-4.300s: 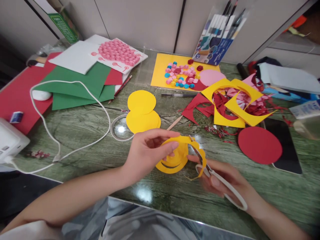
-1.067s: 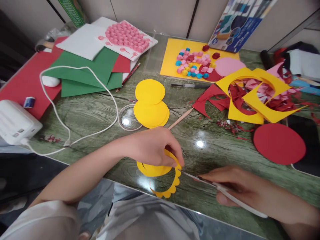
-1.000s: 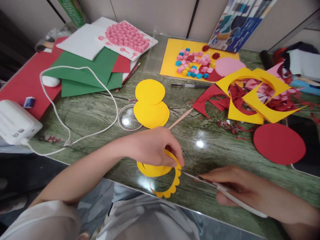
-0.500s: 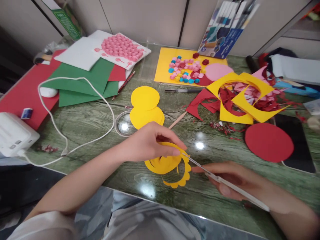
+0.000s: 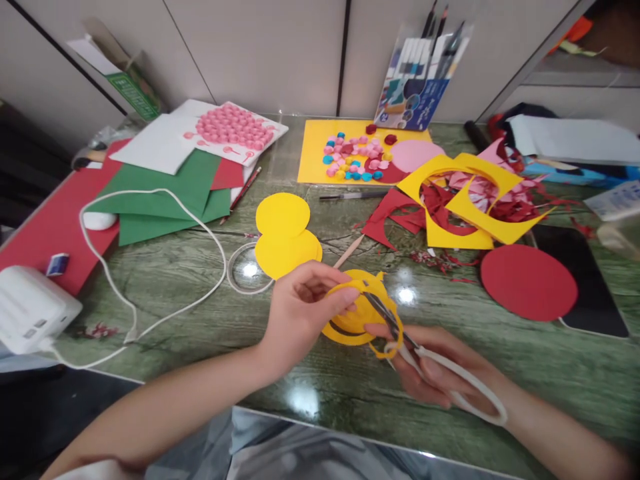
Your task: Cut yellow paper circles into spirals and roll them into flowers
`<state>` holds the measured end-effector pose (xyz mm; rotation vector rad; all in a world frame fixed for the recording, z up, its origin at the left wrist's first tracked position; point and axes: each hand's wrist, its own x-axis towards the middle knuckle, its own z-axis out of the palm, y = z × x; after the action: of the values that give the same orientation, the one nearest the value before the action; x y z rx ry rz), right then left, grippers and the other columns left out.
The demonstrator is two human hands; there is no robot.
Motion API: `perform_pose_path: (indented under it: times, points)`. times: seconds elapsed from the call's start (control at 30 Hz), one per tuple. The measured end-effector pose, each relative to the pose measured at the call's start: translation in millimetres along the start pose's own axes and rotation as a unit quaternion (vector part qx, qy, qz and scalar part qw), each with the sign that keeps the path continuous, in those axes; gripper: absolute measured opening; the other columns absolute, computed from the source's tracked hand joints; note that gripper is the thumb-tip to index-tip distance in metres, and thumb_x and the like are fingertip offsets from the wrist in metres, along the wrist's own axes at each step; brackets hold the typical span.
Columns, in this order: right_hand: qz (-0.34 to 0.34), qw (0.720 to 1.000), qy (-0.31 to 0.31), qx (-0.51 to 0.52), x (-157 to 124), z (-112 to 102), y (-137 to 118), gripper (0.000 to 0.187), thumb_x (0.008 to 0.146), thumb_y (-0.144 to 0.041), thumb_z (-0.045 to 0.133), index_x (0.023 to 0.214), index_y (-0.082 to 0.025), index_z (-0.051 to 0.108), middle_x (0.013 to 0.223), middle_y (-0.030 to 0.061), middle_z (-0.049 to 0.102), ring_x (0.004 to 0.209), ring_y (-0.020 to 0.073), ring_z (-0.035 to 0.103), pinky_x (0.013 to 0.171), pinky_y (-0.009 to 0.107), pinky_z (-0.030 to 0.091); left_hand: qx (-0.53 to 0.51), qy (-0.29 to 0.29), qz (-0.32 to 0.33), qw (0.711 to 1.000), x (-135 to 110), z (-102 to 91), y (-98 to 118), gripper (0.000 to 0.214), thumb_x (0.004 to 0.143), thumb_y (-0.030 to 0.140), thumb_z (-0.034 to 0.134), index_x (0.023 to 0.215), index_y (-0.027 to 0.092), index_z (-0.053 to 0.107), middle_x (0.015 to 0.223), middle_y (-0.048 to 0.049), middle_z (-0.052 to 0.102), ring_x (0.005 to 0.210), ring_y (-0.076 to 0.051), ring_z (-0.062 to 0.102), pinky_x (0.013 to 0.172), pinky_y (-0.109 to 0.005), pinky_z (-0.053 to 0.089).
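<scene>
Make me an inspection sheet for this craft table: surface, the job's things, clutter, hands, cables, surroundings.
Surface: glossy green table, glare spots.
Job's things: yellow paper disc, partly cut into a curling strip; scissors, blades at the paper.
Clutter: yellow discs, red disc, yellow offcuts, red scraps, green sheets, tape ring, dark tablet.
Grippers: left hand pinches the yellow paper disc; right hand holds the scissors.
Cables: white cable loops from the white box over the green sheets.
Surroundings: pale wall panels; pen pack leaning there.
</scene>
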<state>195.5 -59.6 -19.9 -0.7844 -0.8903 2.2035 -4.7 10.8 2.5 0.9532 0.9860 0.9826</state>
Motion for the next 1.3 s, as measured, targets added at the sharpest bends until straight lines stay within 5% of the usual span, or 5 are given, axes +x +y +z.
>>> perform_pose_path:
  times: [0.87,1.3]
  points:
    - [0.018,0.996,0.072,-0.043,0,7,-5,0.041,0.081,-0.045,0.062,0.119,-0.03,0.061,0.062,-0.0064,0.034,0.044,0.0064,0.024,0.04,0.022,0.018,0.046,0.004,-0.025,0.999,-1,0.4,5,0.015,0.064,0.024,0.077,0.073,0.018,0.067,0.055,0.0029,0.064,0.044,-0.008,0.056,0.042,-0.017,0.047]
    - [0.023,0.996,0.065,-0.054,-2,3,-9,0.039,0.082,-0.045,0.061,0.119,-0.032,0.06,0.06,-0.0072,0.03,0.045,0.0069,0.024,0.043,0.023,0.018,0.067,-0.001,-0.005,0.998,1,-3.6,6,0.016,0.065,0.024,0.077,0.078,0.018,0.07,0.066,0.0007,0.07,0.05,-0.009,0.061,0.049,-0.017,0.051]
